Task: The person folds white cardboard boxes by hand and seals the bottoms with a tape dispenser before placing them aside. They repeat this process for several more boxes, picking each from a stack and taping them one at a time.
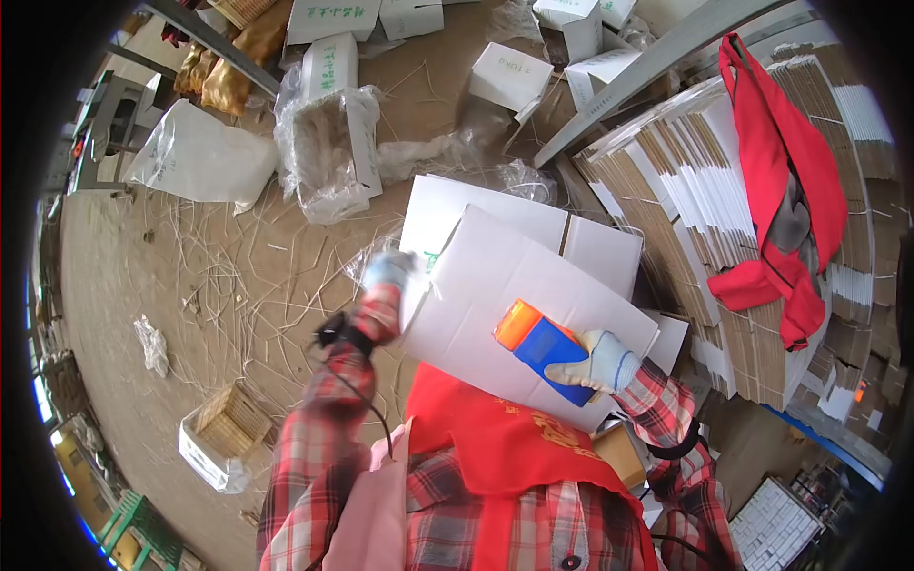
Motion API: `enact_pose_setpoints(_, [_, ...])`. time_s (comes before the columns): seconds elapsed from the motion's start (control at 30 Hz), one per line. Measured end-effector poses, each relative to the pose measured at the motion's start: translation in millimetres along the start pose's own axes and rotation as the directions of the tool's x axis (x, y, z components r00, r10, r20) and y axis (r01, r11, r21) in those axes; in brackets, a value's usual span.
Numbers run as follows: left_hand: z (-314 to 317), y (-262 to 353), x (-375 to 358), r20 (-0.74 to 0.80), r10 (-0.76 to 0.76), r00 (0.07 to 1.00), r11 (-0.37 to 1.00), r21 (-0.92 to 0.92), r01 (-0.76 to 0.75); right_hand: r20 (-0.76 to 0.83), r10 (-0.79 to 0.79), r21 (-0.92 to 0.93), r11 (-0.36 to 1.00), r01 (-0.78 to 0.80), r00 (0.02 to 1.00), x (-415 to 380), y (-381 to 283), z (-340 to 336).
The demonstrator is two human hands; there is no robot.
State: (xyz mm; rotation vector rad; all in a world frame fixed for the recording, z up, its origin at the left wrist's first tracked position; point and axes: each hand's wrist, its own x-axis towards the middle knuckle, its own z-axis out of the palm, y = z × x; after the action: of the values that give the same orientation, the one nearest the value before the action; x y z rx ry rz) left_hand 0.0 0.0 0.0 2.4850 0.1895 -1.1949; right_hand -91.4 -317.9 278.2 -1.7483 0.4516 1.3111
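Right hand (602, 362), gloved, grips a blue and orange tape dispenser (538, 347) pressed on the near right of the white carton (505, 295). Left hand (390, 271) is blurry, looks clamped on the carton's left edge. Flat cardboard stack (685, 181) sits far right.

Packing workshop: stacked flat cartons (705, 181), scattered boxes (333, 67)

red plaid sleeves, red apron, pale knit gloves on left hand (388, 269) and right hand (602, 362).
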Motion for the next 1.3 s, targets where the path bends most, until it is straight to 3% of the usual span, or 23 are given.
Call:
enact_pose_setpoints(0.03, [-1, 1, 4, -0.005, 0.008, 1.0, 1.0, 0.002, -0.008, -0.034, -0.051, -0.029, 0.998, 0.05, 0.998, 3, 4, 1])
enact_pose_setpoints(0.07, [-8, 32, -33, -0.009, 0.139, 0.99, 0.986, -0.089, -0.139, -0.066, -0.093, -0.055, 0.994, 0.09, 0.993, 3, 9, 4])
enact_pose_setpoints(0.1, [-14, 64, -70, -0.013, 0.267, 0.964, 0.947, -0.181, -0.265, -0.08, -0.002, -0.051, 0.999, -0.002, 0.997, -17, 14, -8])
enact_pose_setpoints(0.13, [-6, 62, -52, -0.01, 0.289, 0.957, 0.94, -0.188, -0.285, -0.121, -0.019, -0.056, 0.998, 0.012, 0.993, -12, 7, -15])
enact_pose_setpoints(0.2, [7, 33, -33, 0.012, 0.238, 0.971, 0.958, -0.169, -0.233, -0.089, -0.055, -0.037, 0.998, 0.052, 0.995, 1, 1, 2])
enact_pose_setpoints(0.3, [18, 25, -26, -0.005, 0.219, 0.976, 0.96, -0.177, -0.217, -0.178, -0.062, -0.232, 0.973, 0.02, 0.982, 2, 1, -3])
enact_pose_setpoints(0.4, [37, 0, -25, -0.076, 0.121, 0.99, 0.978, -0.16, -0.132, -0.081, 0.055, -0.148, 0.987, -0.067, 0.995, -6, -30, 2])
enact_pose_setpoints(0.5, [43, -26, -35, -0.265, -0.041, 0.963, 0.976, -0.217, -0.018, -0.157, -0.067, -0.405, 0.914, -0.003, 0.985, 14, -8, -9])
enact_pose_setpoints(0.53, [31, -32, -42, -0.351, -0.095, 0.931, 0.969, -0.249, 0.005, -0.127, -0.154, -0.431, 0.898, 0.085, 0.98, 18, -1, -11])
enact_pose_setpoints(0.57, [14, -31, -53, -0.477, -0.116, 0.871, 0.96, -0.278, -0.025, -0.112, -0.115, -0.455, 0.889, 0.052, 0.987, 14, -2, -9])
enact_pose_setpoints(0.63, [-27, 0, -83, -0.75, -0.029, 0.661, 0.94, -0.246, -0.238, -0.086, -0.057, -0.514, 0.858, 0.005, 0.995, 8, -18, -8])
enact_pose_setpoints(0.7, [-45, 69, -122, -0.862, 0.154, 0.483, 0.859, -0.125, -0.496, -0.081, -0.078, -0.508, 0.861, 0.026, 0.994, 8, -18, -5])
enact_pose_setpoints(0.77, [-19, 124, -146, -0.723, 0.254, 0.643, 0.95, 0.06, -0.307, -0.086, -0.074, -0.494, 0.869, 0.023, 0.994, -2, -19, -8])
enact_pose_setpoints(0.8, [-21, 137, -155, -0.716, 0.216, 0.664, 0.973, 0.099, -0.21, -0.092, -0.03, -0.468, 0.884, -0.017, 0.995, -8, -13, -11])
enact_pose_setpoints(0.9, [-15, 144, -150, -0.716, 0.231, 0.658, 0.935, -0.022, -0.353, -0.1, -0.035, -0.507, 0.861, -0.021, 0.994, -42, 32, -39])
enact_pose_setpoints(0.97, [-12, 132, -135, -0.763, 0.239, 0.601, 0.924, -0.012, -0.382, -0.028, -0.086, -0.335, 0.939, 0.072, 0.996, -74, 113, -79])
enact_pose_setpoints(1.0, [-13, 132, -131, -0.763, 0.256, 0.593, 0.926, 0.016, -0.378, -0.013, 0.066, -0.088, 0.994, -0.066, 0.998, -108, 134, -97])
enact_pose_setpoints(1.07, [-10, 137, -126, -0.75, 0.292, 0.593, 0.923, 0.059, -0.38, -0.189, -0.046, -0.139, 0.99, 0.02, 0.981, -141, 239, -125])
enact_pose_setpoints(1.13, [-11, 150, -137, -0.715, 0.279, 0.641, 0.919, 0.004, -0.395, -0.216, 0.07, -0.059, 0.995, -0.085, 0.974, -155, 278, -127])
enact_pose_setpoints(1.17, [-6, 144, -131, -0.732, 0.325, 0.599, 0.918, 0.092, -0.386, -0.22, 0.131, -0.012, 0.991, -0.137, 0.967, -159, 294, -122])
enact_pose_setpoints(1.23, [-5, 160, -151, -0.675, 0.266, 0.688, 0.948, 0.056, -0.312, -0.283, 0.204, -0.082, 0.968, -0.236, 0.937, -119, 314, -104])
enact_pose_setpoints(1.27, [1, 159, -150, -0.698, 0.298, 0.651, 0.94, 0.095, -0.328, -0.418, -0.106, -0.1, 0.993, 0.07, 0.902, -81, 341, -91])
enact_pose_setpoints(1.3, [2, 154, -142, -0.725, 0.329, 0.605, 0.93, 0.136, -0.343, -0.442, -0.047, -0.145, 0.989, -0.019, 0.896, -65, 324, -90])
